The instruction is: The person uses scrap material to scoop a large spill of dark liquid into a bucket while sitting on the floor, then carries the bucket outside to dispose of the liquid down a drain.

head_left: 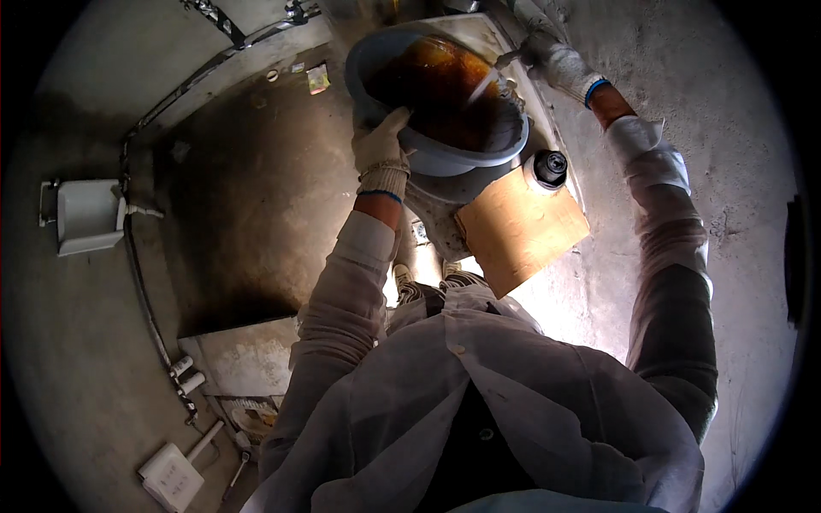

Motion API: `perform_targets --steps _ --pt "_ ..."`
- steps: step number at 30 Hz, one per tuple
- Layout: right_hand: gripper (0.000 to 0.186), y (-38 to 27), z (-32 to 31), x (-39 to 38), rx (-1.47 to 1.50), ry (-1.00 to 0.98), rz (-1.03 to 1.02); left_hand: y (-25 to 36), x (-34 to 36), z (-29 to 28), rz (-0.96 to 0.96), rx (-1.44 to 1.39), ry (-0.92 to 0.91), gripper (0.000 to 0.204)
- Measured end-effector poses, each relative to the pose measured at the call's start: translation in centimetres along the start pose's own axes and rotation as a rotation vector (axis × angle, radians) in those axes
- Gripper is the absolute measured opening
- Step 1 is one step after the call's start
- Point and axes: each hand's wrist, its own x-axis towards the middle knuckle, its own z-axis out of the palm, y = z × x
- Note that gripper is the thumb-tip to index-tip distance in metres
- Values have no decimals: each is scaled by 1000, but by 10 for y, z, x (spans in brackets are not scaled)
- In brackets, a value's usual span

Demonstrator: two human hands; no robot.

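A grey-blue plastic basin [505, 152] with dark amber-brown liquid [436, 77] inside sits tilted at the sink's edge. My left hand [382, 150], in a pale knit glove, grips its near left rim with the thumb over the edge. At the upper right, my gloved right hand [560, 67] is closed around a wall tap [510, 58]. A clear stream of water [481, 89] runs from the spout into the basin. The right fingertips are partly hidden in shadow.
A sheet of brown cardboard [526, 229] lies at the near right, with a dark-capped bottle [548, 170] at its far edge. To the left stretches a stained slab [248, 188] with a small packet [318, 79]. Pipes [137, 265] and a white box [90, 216] line the left wall.
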Motion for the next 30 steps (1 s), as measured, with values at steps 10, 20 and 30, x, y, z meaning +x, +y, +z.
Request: perform_targets --steps 10,20,30 --pt "24 -13 -7 -4 89 -37 -31 7 -6 3 -7 131 76 68" --pt "28 -8 -5 -7 123 101 -118 2 -3 5 -46 83 81 56" --pt "24 -42 -28 -5 198 -33 -27 9 -13 11 -46 93 135 52"
